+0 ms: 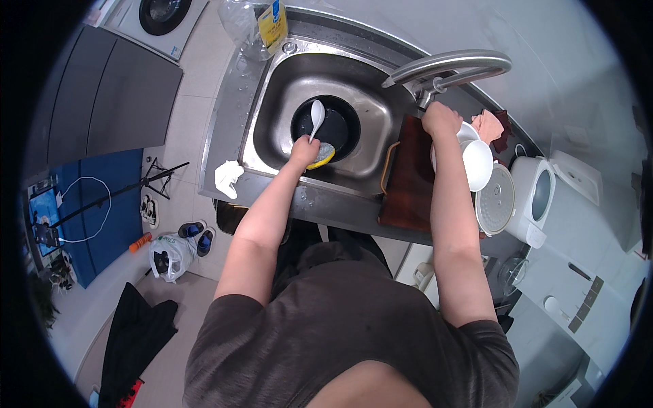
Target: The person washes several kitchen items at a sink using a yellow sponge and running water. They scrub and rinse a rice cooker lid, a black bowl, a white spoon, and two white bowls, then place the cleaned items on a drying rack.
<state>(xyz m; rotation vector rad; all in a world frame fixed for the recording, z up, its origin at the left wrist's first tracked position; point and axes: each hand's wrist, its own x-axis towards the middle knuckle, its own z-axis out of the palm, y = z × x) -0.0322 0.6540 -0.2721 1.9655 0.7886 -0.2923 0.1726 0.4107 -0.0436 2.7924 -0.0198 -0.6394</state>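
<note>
My left hand (pixel 305 151) grips the handle of a white spoon (pixel 317 113) and a yellow-edged scouring sponge (pixel 322 155). Both are over a round black pan or bowl (pixel 341 125) lying in the stainless steel sink (pixel 375 109). My right hand (pixel 442 119) reaches to the base of the curved metal faucet (pixel 454 64), its fingers curled by the lever; the exact grip is hidden. Beneath my right forearm lies a reddish-brown wooden board (pixel 408 176) at the sink's edge, with white bowls (pixel 477 166) beside it. No water stream is visible from the spout.
A yellow packet (pixel 273 26) in clear plastic stands at the sink's far left corner. A crumpled white cloth or tissue (pixel 228 178) lies on the left counter. On the right are a peach cloth (pixel 487 126), a round perforated lid (pixel 495 199) and a white rice cooker (pixel 528 196).
</note>
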